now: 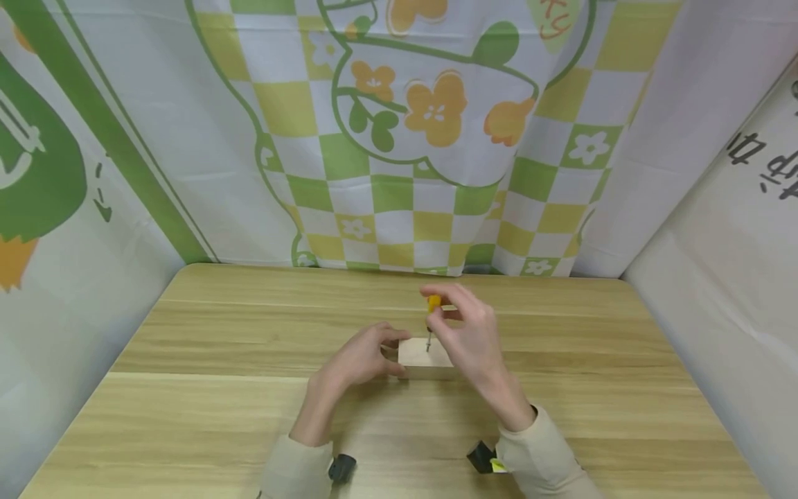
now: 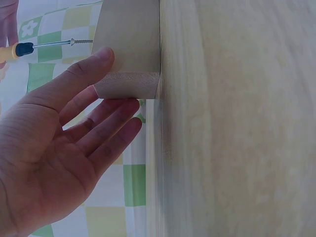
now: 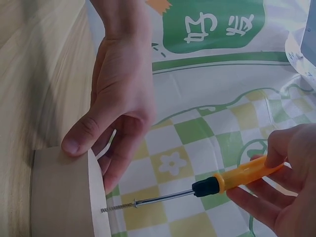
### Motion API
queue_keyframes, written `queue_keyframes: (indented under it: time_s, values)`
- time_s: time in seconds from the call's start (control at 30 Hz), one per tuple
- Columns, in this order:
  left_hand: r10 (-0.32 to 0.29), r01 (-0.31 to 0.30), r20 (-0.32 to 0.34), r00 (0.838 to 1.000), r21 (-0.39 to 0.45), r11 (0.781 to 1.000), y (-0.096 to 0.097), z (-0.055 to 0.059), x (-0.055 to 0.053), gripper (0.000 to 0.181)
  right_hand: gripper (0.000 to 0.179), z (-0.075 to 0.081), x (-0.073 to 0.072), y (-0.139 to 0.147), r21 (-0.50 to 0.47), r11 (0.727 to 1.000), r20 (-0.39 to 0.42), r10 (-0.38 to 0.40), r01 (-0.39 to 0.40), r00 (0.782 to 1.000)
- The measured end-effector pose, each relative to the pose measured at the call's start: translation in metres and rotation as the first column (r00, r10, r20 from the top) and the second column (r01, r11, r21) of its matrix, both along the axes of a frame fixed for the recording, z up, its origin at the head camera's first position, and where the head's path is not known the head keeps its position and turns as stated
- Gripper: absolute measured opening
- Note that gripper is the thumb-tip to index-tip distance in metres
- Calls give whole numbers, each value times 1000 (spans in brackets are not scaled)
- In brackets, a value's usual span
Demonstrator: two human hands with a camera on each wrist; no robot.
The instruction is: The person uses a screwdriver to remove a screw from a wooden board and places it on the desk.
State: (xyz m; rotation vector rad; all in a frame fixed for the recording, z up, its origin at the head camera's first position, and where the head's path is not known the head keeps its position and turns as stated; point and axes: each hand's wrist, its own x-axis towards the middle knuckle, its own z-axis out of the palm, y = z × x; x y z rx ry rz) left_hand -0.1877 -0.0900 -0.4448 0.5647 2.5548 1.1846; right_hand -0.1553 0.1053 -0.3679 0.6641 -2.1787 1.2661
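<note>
A pale wooden block (image 1: 430,372) lies on the table. My left hand (image 1: 361,357) grips its left end, with the thumb (image 2: 84,74) on the near side and the fingers round the far side. A screw (image 3: 117,207) stands upright in the block's top face, with much of its thread above the wood. In my right hand (image 1: 469,336) is a screwdriver (image 3: 242,177) with a yellow-orange handle and black collar, held between thumb and fingers. Its metal shaft (image 3: 165,197) points down and its tip meets the screw head.
The wood-grain table (image 1: 218,416) extends around the block. Behind it hangs a checked curtain (image 1: 399,208) with green, yellow and white squares, and white printed sheets (image 1: 736,291) stand at the sides. Black wrist devices (image 1: 341,469) sit beside both sleeves.
</note>
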Motion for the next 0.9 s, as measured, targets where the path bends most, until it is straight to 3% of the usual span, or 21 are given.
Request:
queue_keyframes:
  time_s: [0.27,0.43,0.9]
  values:
    - [-3,3,3,1000,5,1000,0,2,1,62,30,-2,0,2,-1,1000,-6,28,-28,1000]
    - [-12,11,-6,1000,-1,1000,1,2,2,60,23,-2,-1,2,5,1000,-37,5,-5,999]
    - [2,-2,-5,1000,-3,1000,0,0,1,61,29,-3,-2,4,13,1000,-53,-8,9,999]
